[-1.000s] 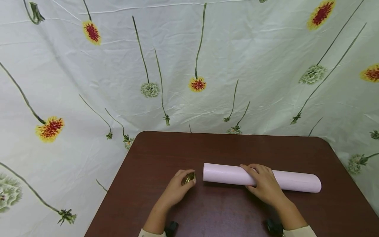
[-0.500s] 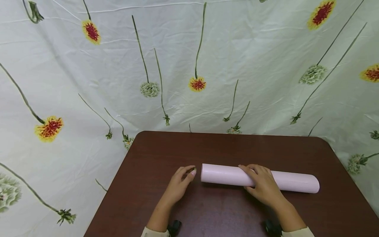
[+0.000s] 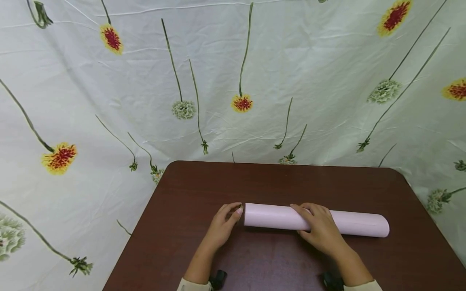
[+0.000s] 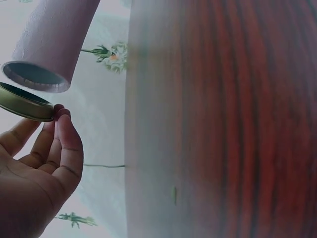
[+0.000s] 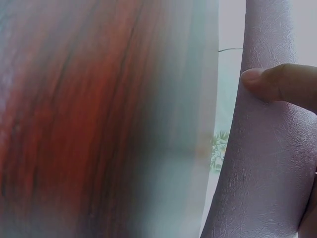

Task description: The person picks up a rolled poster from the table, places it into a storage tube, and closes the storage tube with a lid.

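Observation:
A long pale pink cardboard-like tube (image 3: 269, 215) lies sideways above the table, its left end open in the left wrist view. My right hand (image 3: 324, 230) grips it around the middle, and the thumb (image 5: 277, 84) presses on its creased surface in the right wrist view. My left hand (image 3: 220, 226) pinches a round gold-coloured lid (image 4: 25, 105) by its rim. The lid stands just off the tube's open end, slightly tilted, with a narrow gap between them. From the head view the fingers hide most of the lid.
The dark brown table (image 3: 204, 182) has rounded far corners. Behind and beside it hangs a white cloth (image 3: 320, 72) printed with flowers. A dark wrist device (image 3: 218, 279) sits at each wrist, by the cream sleeves (image 3: 194, 286).
The tube and my right hand have shifted slightly left. My left hand has moved a little right and turned the lid, bringing it close to the open end.

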Demonstrator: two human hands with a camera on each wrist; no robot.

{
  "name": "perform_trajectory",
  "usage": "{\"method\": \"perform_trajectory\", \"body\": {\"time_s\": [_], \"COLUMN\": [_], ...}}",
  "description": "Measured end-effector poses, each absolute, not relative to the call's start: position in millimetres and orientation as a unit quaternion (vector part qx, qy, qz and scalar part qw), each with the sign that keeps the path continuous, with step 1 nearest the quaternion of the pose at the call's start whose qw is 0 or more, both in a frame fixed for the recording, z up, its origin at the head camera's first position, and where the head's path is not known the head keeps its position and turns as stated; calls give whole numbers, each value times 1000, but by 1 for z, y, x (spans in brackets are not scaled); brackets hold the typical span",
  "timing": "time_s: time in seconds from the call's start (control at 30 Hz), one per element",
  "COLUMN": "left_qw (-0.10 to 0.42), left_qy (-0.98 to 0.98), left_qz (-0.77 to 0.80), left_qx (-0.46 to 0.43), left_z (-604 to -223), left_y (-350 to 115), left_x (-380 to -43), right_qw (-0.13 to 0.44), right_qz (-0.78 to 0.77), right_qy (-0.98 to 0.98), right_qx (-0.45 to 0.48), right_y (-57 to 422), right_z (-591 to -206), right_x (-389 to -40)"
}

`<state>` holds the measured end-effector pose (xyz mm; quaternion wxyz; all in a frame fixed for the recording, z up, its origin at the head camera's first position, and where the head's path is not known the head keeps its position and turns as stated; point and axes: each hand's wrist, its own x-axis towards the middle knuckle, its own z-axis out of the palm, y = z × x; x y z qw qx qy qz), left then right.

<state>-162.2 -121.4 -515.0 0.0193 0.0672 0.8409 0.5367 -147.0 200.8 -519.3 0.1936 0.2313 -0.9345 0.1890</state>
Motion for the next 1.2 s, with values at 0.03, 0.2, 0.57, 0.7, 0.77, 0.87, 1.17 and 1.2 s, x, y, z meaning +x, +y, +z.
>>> {"method": "perform_trajectory", "body": {"time_s": [0.03, 0.2, 0.57, 0.7, 0.77, 0.87, 1.17, 1.2], "left_qw": [20, 20, 17, 15, 13, 15, 48, 46], "left_qy": [839, 839, 822, 818, 816, 809, 767, 769], "left_qz": [539, 540, 565, 572, 574, 584, 637, 636], "left_qx": [68, 67, 64, 65, 66, 65, 52, 50], "left_z": [-515, -517, -518, -520, -520, -521, -518, -518], "left_y": [-121, -119, -115, -114, -113, -112, -108, -107], "left_x": [-162, -162, -162, -163, -162, -162, -160, -161], "right_qw": [194, 194, 196, 197, 198, 200, 197, 197], "right_qz": [189, 191, 190, 192, 192, 195, 196, 196], "right_qy": [-935, -934, -934, -933, -933, -932, -932, -932], "right_qx": [231, 231, 232, 232, 232, 233, 234, 235], "right_y": [200, 198, 194, 192, 191, 189, 181, 180], "right_z": [-519, -518, -517, -517, -517, -517, -517, -517], "right_x": [-147, -146, -145, -145, -145, -145, -143, -143]}}
